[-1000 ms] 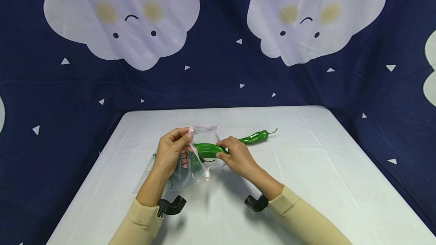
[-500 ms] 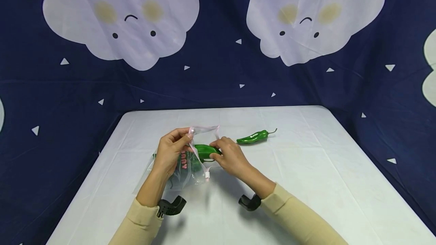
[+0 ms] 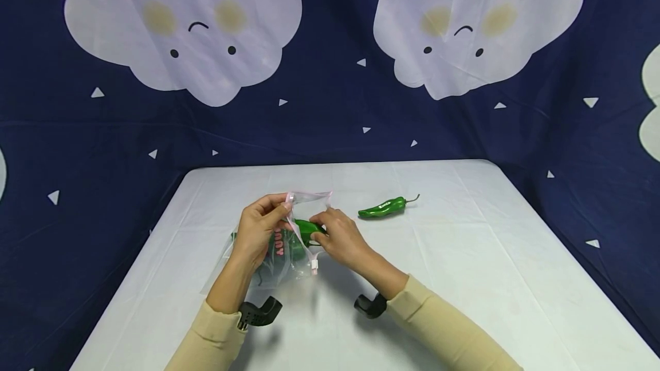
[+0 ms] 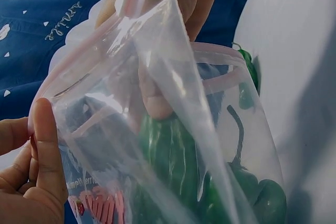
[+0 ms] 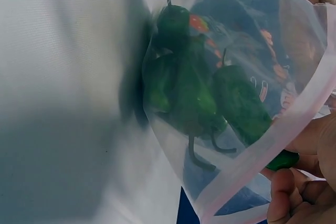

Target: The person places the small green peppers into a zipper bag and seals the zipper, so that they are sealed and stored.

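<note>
My left hand (image 3: 256,229) pinches the pink-edged rim of a clear zip bag (image 3: 291,268), keeping its mouth apart. My right hand (image 3: 340,237) holds a green chili pepper (image 3: 311,230) by its near end at that mouth. In the left wrist view, most of this pepper (image 4: 168,153) is inside the bag, a fingertip against its end. Several other green peppers (image 5: 191,87) lie inside, seen through the plastic in the right wrist view; some stems point toward the opening. The bag's pink lettering (image 3: 279,242) is partly covered by my left hand.
Another green chili pepper (image 3: 384,208) lies on the white-covered table (image 3: 464,279), right of and behind the bag. A white zip slider (image 3: 314,265) hangs at the bag's lower corner. Behind the table hangs a dark blue cloth (image 3: 330,119) with clouds.
My right hand has moved left toward the bag, pushing the pepper deeper through its mouth. The loose pepper on the table is now fully uncovered. My left hand stays in place.
</note>
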`<state>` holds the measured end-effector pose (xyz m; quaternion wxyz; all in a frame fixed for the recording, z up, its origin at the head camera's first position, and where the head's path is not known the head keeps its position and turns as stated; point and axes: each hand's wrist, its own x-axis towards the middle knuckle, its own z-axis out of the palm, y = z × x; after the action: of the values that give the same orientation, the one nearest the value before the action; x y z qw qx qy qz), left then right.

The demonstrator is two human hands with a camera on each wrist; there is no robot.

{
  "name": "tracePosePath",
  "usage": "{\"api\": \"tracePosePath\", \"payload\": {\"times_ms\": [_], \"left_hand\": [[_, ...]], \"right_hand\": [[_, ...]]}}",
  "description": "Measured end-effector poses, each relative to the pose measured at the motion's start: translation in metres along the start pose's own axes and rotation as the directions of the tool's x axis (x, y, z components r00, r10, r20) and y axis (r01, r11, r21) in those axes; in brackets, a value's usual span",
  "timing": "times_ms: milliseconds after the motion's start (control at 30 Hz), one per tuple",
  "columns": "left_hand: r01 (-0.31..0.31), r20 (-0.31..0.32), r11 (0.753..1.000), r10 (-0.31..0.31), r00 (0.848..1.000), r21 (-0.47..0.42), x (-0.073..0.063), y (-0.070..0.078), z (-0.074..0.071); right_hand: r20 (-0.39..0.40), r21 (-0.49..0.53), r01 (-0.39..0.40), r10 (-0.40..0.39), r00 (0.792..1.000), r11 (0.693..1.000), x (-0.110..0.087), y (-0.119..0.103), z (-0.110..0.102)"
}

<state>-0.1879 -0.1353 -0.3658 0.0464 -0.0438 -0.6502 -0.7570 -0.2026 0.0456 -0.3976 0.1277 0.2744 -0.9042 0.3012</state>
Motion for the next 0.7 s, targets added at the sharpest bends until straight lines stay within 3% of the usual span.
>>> {"api": "tracePosePath", "payload": {"times_ms": [400,700], "left_hand": [[-0.002,-0.006,1.000,0.002,1.000,-0.023,0.000,0.001,0.000],[-0.007,-0.006,1.000,0.007,1.000,-0.023,0.000,0.001,-0.001]], "right_hand": [[-0.007,0.089,0.052,-0.052,0.999,0.995,-0.001,-0.001,0.002],[0.003,0.108,0.035,-0.036,0.999,0.994,-0.004,-0.003,-0.007]]}}
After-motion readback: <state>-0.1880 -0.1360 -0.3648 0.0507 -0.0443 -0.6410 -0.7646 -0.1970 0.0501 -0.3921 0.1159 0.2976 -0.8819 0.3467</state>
